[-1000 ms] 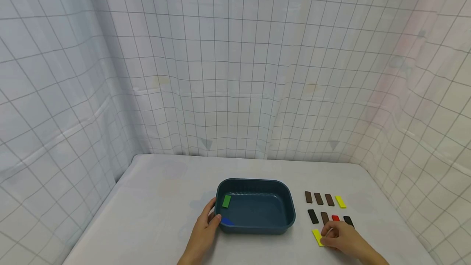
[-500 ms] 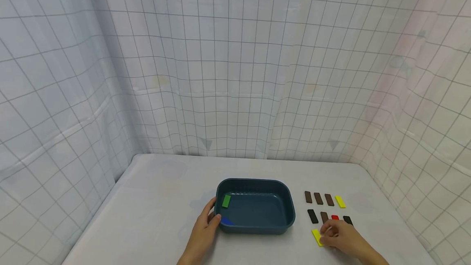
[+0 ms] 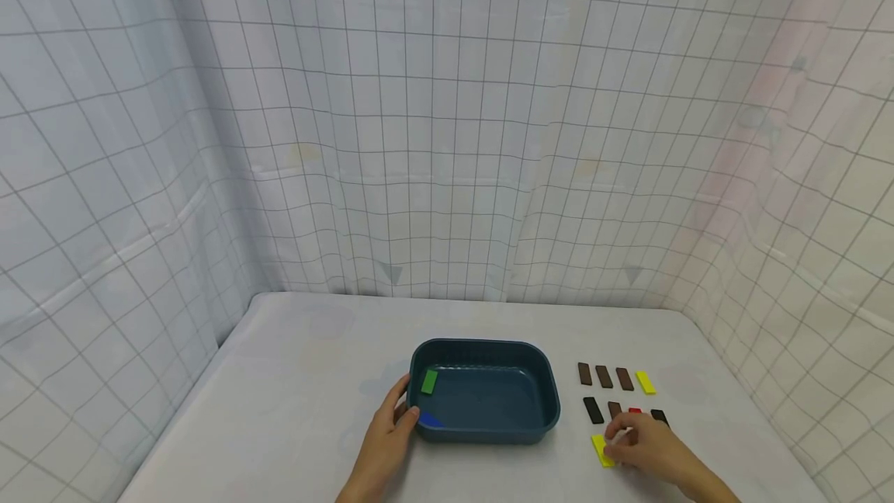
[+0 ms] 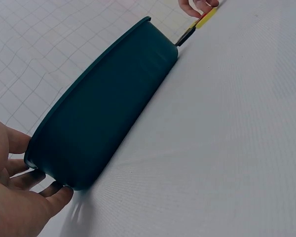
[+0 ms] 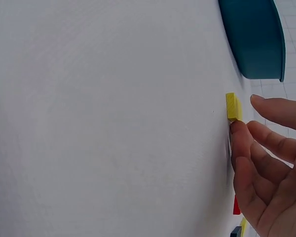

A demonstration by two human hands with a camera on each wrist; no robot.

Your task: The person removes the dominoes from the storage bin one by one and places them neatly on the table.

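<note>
At the left end of a dark teal plastic tray (image 3: 482,436), my left hand (image 3: 382,437) holds the corner, thumb at the front and fingers along the side wall. The left wrist view shows its fingertips against the tray's outer wall. A green domino-like block (image 3: 429,382) and a blue block (image 3: 431,419) lie inside the tray. On the right, my right hand (image 3: 646,449) hovers low by a yellow domino-like block (image 3: 601,450). In the right wrist view, a fingertip touches or nearly touches the yellow block (image 5: 232,106), while other fingers stand apart, loosely bent.
Behind my right hand are two rows of similar blocks. The back row has three brown ones (image 3: 604,376) and a yellow one (image 3: 646,383). A black (image 3: 594,410), a brown, a partly hidden red and another black form the nearer row. Gridded white curtains surround the white table (image 3: 293,379).
My right hand has shifted very slightly left and away from me, covering more of the red block. The left hand and the tray have stayed in place.
</note>
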